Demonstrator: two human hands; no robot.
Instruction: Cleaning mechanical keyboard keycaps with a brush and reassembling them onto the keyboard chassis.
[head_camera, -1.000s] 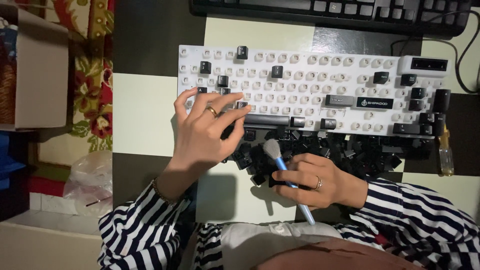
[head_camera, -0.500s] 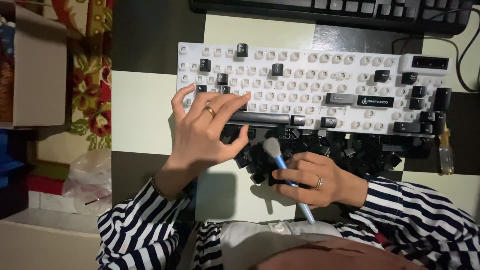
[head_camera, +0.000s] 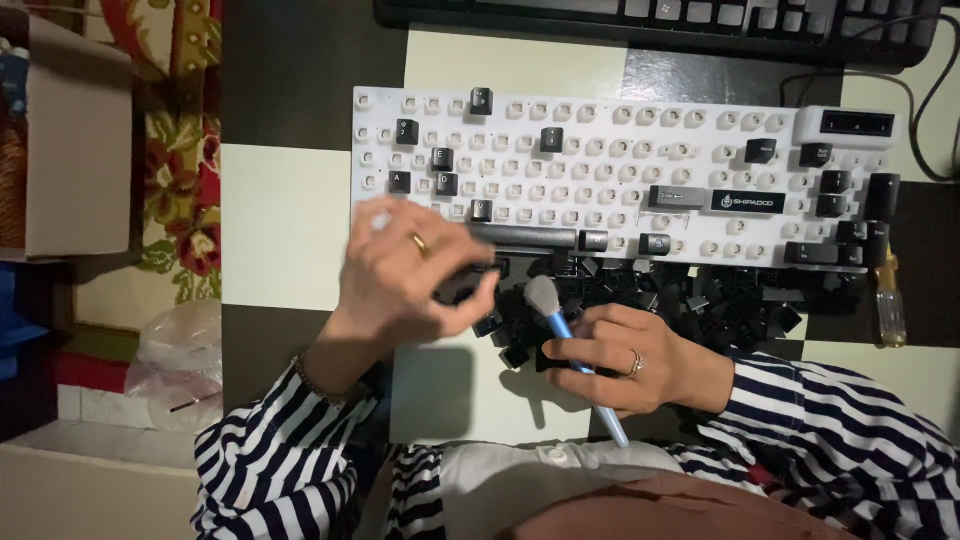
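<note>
A white keyboard (head_camera: 600, 160) lies across the checkered table, most of its keycaps off and a few black ones still on. A heap of loose black keycaps (head_camera: 700, 295) sits along its near edge. My left hand (head_camera: 405, 275), blurred and wearing a ring, is below the keyboard's left end with its fingers closed on a dark keycap (head_camera: 462, 285). My right hand (head_camera: 625, 355) grips a blue-handled brush (head_camera: 565, 335), its pale bristles pointing up at the keycap heap.
A black keyboard (head_camera: 650, 20) lies at the far edge with a cable (head_camera: 925, 100) at the right. A yellow-handled tool (head_camera: 888, 305) sits right of the heap. A cardboard box (head_camera: 75, 140) and a plastic bag (head_camera: 180, 350) are at the left.
My left hand has come off the keyboard's left keys and pulled back toward me with a dark keycap in its fingers. The right hand and brush have stayed put.
</note>
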